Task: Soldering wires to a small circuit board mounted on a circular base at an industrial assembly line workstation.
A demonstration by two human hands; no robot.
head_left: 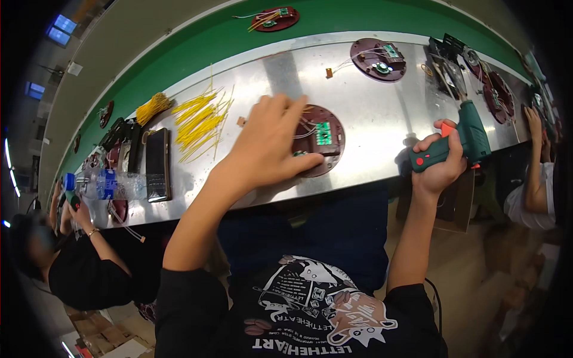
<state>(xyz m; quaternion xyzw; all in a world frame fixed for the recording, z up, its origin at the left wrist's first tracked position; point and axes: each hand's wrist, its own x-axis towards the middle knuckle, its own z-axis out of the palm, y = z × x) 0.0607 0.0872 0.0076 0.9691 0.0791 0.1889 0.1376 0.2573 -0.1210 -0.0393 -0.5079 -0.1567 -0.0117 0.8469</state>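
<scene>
My left hand reaches over a round maroon disc-shaped housing carrying a green circuit board and pale wires. Its fingers are apart, with the thumb resting over the disc's near side; the hand hides the disc's left part. To the right, above the bench's near edge, my right hand is wrapped round a dark green pistol-shaped power tool with a red trigger and red button. The tool's front end points away from me; its exact kind I cannot make out.
Loose yellow wires, a tied yellow bundle, a phone and a plastic bottle occupy the metal bench's left. Another maroon disc lies farther back. Dark parts crowd the right. Co-workers sit at both sides.
</scene>
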